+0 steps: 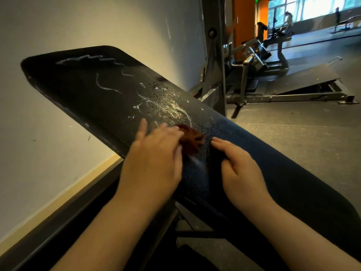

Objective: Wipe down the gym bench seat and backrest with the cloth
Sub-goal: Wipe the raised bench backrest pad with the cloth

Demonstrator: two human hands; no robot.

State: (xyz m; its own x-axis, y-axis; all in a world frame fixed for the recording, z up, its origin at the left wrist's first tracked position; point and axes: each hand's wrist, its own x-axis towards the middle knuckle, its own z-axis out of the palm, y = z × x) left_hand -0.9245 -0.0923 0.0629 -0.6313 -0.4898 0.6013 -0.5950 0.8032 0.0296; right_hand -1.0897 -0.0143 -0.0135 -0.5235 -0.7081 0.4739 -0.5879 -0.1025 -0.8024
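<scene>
A black padded gym bench backrest (93, 89) slants from the upper left toward the lower right. Its upper half carries white squiggly streaks and a wet, beaded patch (170, 102). A small dark red cloth (192, 140) lies bunched on the pad just below the wet patch. My left hand (154, 159) rests over the cloth's left part with its fingers on it; motion blur hides how the fingers lie. My right hand (238, 169) lies on the pad just right of the cloth, fingers loosely bent, fingertips beside the cloth.
A cream wall (48, 133) with a dark baseboard runs along the left. Behind the bench stand a grey steel machine frame (214, 71) and a low black ramp platform (304, 79) on the dark floor. Farther back are an orange pillar, more machines and a person.
</scene>
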